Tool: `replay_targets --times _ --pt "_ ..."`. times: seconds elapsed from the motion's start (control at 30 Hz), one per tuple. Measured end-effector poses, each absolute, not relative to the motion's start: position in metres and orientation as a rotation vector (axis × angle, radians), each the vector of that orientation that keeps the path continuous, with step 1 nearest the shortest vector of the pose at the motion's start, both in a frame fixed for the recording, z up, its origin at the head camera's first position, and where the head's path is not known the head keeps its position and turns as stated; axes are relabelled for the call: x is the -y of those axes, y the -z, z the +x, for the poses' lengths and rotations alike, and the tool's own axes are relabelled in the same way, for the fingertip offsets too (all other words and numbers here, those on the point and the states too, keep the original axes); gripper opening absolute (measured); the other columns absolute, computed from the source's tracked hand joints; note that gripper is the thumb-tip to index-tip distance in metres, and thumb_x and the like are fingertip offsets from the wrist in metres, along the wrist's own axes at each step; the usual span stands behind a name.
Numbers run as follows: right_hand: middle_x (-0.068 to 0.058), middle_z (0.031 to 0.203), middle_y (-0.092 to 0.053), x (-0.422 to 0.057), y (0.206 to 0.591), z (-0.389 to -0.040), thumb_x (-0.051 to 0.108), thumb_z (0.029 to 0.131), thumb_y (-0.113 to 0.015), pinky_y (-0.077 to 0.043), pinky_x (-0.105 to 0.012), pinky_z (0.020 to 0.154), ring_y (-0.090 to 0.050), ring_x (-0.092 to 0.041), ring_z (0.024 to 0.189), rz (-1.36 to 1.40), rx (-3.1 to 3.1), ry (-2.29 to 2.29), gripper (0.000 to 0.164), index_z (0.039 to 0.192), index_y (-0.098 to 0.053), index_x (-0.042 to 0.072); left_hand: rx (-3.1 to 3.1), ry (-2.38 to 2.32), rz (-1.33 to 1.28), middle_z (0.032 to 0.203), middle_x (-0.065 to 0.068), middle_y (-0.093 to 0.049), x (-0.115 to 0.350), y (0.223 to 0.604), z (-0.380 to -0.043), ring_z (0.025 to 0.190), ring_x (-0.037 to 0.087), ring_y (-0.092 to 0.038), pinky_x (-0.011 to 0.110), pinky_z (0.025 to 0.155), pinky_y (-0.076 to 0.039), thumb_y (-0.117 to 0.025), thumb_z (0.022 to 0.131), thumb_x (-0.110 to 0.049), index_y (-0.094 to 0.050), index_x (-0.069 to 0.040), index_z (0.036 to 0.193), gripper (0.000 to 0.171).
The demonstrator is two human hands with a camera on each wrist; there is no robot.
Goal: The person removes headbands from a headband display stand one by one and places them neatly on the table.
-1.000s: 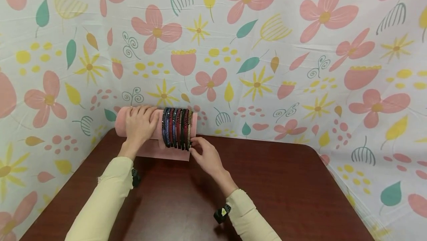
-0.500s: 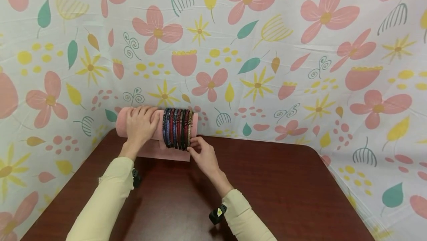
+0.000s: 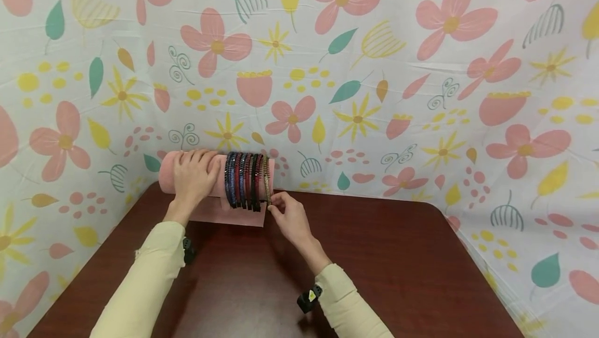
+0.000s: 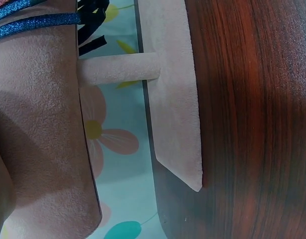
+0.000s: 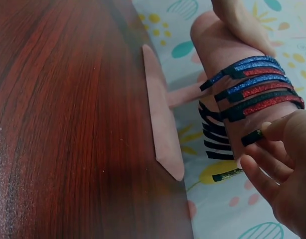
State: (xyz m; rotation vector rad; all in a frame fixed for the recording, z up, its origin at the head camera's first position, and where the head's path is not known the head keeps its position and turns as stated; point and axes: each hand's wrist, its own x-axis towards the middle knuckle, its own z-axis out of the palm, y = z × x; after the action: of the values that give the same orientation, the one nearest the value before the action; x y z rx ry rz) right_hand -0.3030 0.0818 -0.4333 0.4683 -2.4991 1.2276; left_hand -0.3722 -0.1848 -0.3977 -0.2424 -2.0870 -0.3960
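Observation:
A pink plush headband stand (image 3: 220, 171), a horizontal roll on a post and flat base (image 5: 160, 119), stands at the table's back left. Several glittery blue, red and black headbands (image 3: 242, 182) sit side by side round the roll's right part. My left hand (image 3: 193, 179) holds the bare left end of the roll from above, fingers curved over it. At the right end, my right hand (image 3: 291, 218) pinches one end of a gold headband (image 3: 267, 182) between thumb and fingers. Its other end tip (image 5: 227, 175) shows past the roll in the right wrist view.
The dark wooden table (image 3: 374, 255) reaches forward and right of the stand. A flower-printed white cloth (image 3: 355, 67) hangs close behind the roll and along both sides.
The gold headband's lower end has shifted a little right, opening a gap from the black one beside it. My right hand moved slightly right with it; my left hand keeps its hold.

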Motion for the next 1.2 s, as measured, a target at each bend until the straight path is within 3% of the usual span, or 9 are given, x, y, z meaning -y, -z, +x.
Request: replay_targets --times 0.27,0.9,1.2 --pt "0.000 0.098 -0.072 -0.088 0.433 -0.301 0.017 0.093 -0.069 -0.052 -0.028 0.072 -0.067 -0.016 0.089 0.454 2.526 -1.177 0.015 0.107 -0.067 0.013 2.077 0.399 -0.242 0.110 0.011 -0.072 0.184 0.398 -0.372 0.108 0.034 -0.062 0.056 0.106 -0.035 -0.053 0.095 -0.040 -0.074 -0.012 0.109 0.038" --pt "0.000 0.096 -0.070 -0.110 0.431 -0.300 0.015 0.092 -0.071 -0.055 -0.030 0.074 -0.067 -0.013 0.085 0.498 2.494 -1.165 0.015 0.106 -0.067 0.013 2.085 0.408 -0.231 0.111 0.011 -0.071 0.187 0.397 -0.374 0.109 0.035 -0.060 0.056 0.107 -0.033 -0.051 0.096 -0.040 -0.074 -0.012 0.110 0.038" --pt "0.000 0.092 -0.070 -0.118 0.438 -0.301 0.013 0.090 -0.072 -0.056 -0.036 0.076 -0.066 -0.013 0.081 0.511 2.486 -1.134 0.013 0.102 -0.067 0.012 2.078 0.401 -0.239 0.110 0.011 -0.072 0.186 0.398 -0.375 0.108 0.034 -0.061 0.056 0.106 -0.034 -0.052 0.096 -0.039 -0.075 -0.013 0.109 0.038"
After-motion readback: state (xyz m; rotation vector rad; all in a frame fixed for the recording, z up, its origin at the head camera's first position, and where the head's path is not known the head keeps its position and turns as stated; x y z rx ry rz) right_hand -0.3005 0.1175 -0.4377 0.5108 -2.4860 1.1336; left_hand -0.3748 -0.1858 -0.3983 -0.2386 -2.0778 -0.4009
